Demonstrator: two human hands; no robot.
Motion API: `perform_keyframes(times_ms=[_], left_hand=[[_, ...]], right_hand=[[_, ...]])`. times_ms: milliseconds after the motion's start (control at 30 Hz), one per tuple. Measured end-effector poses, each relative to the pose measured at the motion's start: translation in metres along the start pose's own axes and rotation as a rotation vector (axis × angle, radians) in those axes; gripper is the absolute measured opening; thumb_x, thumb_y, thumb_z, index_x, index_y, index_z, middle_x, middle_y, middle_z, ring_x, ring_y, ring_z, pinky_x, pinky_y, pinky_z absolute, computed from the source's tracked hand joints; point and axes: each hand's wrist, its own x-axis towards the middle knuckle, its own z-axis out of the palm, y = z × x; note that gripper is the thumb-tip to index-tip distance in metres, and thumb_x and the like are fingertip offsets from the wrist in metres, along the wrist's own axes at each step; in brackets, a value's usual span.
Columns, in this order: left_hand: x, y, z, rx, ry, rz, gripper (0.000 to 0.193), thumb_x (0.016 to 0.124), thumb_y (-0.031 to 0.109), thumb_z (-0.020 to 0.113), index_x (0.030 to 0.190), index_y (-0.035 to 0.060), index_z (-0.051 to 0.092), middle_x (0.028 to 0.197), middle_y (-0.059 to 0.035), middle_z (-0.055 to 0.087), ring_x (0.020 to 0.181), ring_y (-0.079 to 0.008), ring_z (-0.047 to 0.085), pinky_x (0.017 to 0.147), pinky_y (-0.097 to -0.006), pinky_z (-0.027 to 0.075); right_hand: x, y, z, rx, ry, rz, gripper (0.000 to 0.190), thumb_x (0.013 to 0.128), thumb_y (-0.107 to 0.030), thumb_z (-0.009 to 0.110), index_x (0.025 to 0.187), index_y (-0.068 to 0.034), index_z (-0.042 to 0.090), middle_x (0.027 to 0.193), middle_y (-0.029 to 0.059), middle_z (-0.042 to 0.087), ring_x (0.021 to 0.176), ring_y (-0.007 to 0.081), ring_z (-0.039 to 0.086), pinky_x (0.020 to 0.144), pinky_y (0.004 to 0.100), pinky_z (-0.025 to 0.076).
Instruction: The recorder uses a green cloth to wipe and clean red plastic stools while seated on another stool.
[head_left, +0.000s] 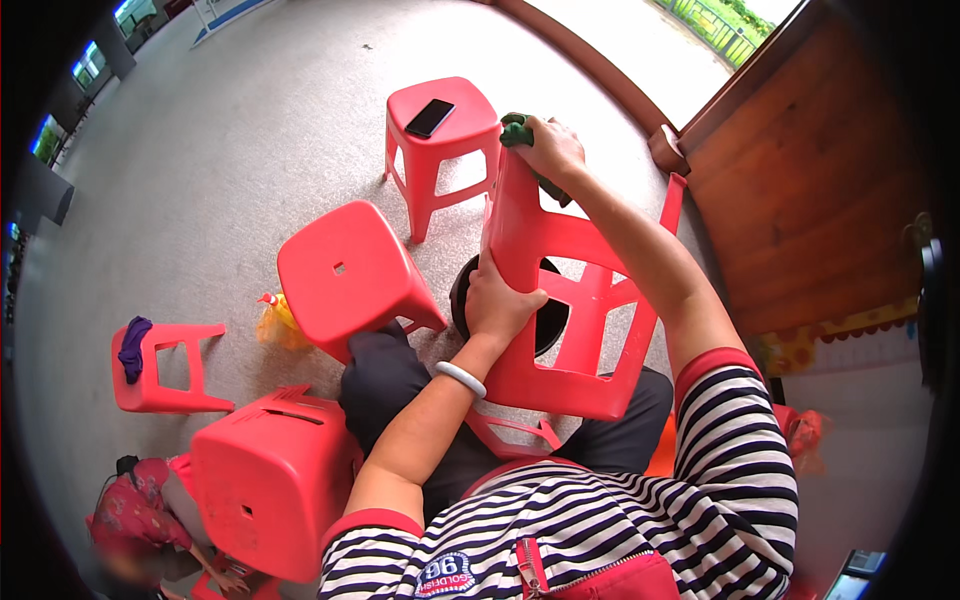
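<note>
A red plastic stool (517, 217) lies tilted across my lap, its legs and openings facing right. My left hand (501, 298), with a pale bangle on the wrist, grips a side rail of this stool. High at the stool's far end, my right hand (551, 150) presses a bunched green cloth (517, 133) against the leg. Part of the cloth hangs down behind the leg. Beneath the stool a black basin (551, 330) shows through the openings; most of it is hidden.
A smartphone (430, 118) rests on an upright red stool (465, 97) ahead. Another red stool (345, 262) stands by my left knee, near a yellow bottle (283, 311). Tipped stools (255, 465) lie left, one under a purple cloth (135, 349). A person (139, 510) crouches lower left. A wooden door (802, 187) is right.
</note>
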Motion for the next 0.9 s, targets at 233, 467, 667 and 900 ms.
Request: perform_keyframes(times_ms=[233,467,667,900], left_hand=[[-0.002,0.007,0.007,0.009,0.018,0.025,0.096,0.061,0.031,0.082,0.143,0.0019,0.041,0.126,-0.0255,0.061,0.114,-0.0412,0.063,0.101,-0.0454,0.052],[-0.001,0.01,0.002,0.004,-0.015,-0.019,0.098,0.062,0.032,0.083,0.144,0.0008,0.039,0.125,-0.0264,0.061,0.113,-0.0413,0.064,0.098,-0.0469,0.054],[-0.003,0.003,-0.001,0.003,-0.016,-0.034,0.099,0.061,0.031,0.085,0.144,0.0006,0.039,0.126,-0.027,0.06,0.116,-0.042,0.062,0.101,-0.0472,0.052],[-0.004,0.003,0.0,0.012,-0.028,-0.023,0.096,0.061,0.029,0.083,0.142,0.0001,0.041,0.127,-0.0259,0.06,0.117,-0.0414,0.061,0.102,-0.0464,0.051]], right_hand=[[0.044,-0.003,0.004,-0.017,0.163,0.195,0.052,0.084,-0.05,0.076,0.125,-0.021,0.064,0.126,0.0106,0.064,0.122,0.0335,0.06,0.098,0.0459,0.053],[0.02,0.024,0.012,0.335,-0.013,0.29,0.068,0.077,-0.05,0.081,0.128,-0.011,0.061,0.119,0.0141,0.07,0.112,0.031,0.068,0.096,0.0426,0.054],[-0.038,0.021,0.006,0.355,-0.164,0.145,0.07,0.074,-0.046,0.083,0.126,-0.006,0.061,0.11,0.0161,0.072,0.104,0.0297,0.071,0.09,0.0407,0.055],[0.003,0.026,0.019,0.542,-0.171,0.263,0.07,0.074,-0.046,0.083,0.126,-0.006,0.061,0.111,0.0151,0.073,0.105,0.0285,0.071,0.091,0.0401,0.055]])
